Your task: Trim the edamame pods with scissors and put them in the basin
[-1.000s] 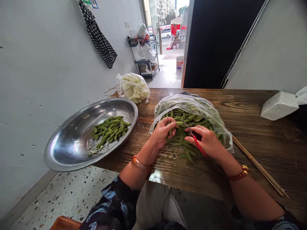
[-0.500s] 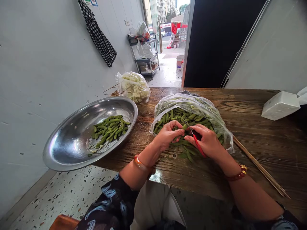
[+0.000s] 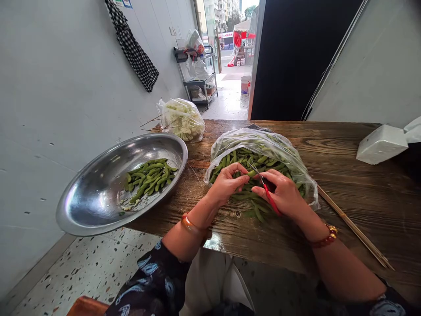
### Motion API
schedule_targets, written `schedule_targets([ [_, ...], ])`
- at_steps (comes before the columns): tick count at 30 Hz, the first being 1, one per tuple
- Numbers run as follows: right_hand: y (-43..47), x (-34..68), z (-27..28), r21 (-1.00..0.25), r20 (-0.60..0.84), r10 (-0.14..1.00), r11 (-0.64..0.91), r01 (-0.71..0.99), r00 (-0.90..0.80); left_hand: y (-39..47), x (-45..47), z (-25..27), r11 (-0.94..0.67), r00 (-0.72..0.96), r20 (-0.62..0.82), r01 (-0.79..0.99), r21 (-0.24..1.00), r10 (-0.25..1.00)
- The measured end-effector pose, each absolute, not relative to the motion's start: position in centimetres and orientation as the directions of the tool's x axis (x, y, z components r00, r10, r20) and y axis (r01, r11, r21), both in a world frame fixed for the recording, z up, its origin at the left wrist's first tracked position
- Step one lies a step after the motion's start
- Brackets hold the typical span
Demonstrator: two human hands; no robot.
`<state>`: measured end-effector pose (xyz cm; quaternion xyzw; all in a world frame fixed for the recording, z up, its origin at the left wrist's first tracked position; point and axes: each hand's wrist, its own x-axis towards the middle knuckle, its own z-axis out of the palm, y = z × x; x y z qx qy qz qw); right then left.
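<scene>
Between the fingertips of my left hand (image 3: 228, 182) a green edamame pod (image 3: 251, 174) is pinched. My right hand (image 3: 282, 193) is closed round a pair of red-handled scissors (image 3: 271, 199), whose metal blades point up and to the left, close by the pod. Both hands are in front of a clear plastic bag (image 3: 296, 164) lying on its side, its mouth full of edamame pods (image 3: 241, 156). A few loose pods (image 3: 258, 211) lie on the wood below my hands. To the left, a wide steel bowl (image 3: 88, 199) holds a heap of pods (image 3: 153, 175).
Behind the bowl sits a bag of cauliflower (image 3: 184, 120) beside thin sticks. A bundle of bamboo skewers (image 3: 357, 228) lies on the wooden table (image 3: 342, 153) at right, with a white tissue pack (image 3: 381, 144) beyond. A wheeled cart (image 3: 197, 72) stands by the doorway.
My left hand has shifted slightly, and more of the pod shows between its fingertips and the scissor blades. The whole view has moved a little; the bowl and bag stay in place.
</scene>
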<state>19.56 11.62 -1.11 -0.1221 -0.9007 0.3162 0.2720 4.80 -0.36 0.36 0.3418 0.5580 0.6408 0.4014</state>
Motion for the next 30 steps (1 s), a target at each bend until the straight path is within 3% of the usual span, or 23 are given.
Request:
schedule_targets([
  [10,11.5,19.7,-0.8,-0.627,0.392,0.391,0.776,0.069,-0.833,-0.3,4.9,0.3,-0.029,-0.445,-0.018,-0.099,0.995,0.895],
  [18,11.4,19.5,-1.1,-0.628,0.386,0.384,0.775,0.066,-0.839,-0.2,4.5,0.5,-0.069,-0.496,-0.097,-0.305,0.950,0.863],
  [24,11.7,19.7,-0.4,-0.646,0.441,0.460,0.759,0.083,-0.770,-0.2,4.0,0.7,-0.120,-0.521,-0.116,-0.397,0.910,0.846],
  [27,12.0,19.9,-0.2,-0.651,0.443,0.482,0.753,0.099,-0.756,-0.4,3.7,0.8,-0.045,-0.472,-0.066,-0.221,0.974,0.879],
  [30,12.2,20.0,-0.1,-0.653,0.436,0.488,0.750,0.107,-0.756,-0.5,3.4,0.5,0.037,-0.367,0.036,0.191,0.981,0.930],
])
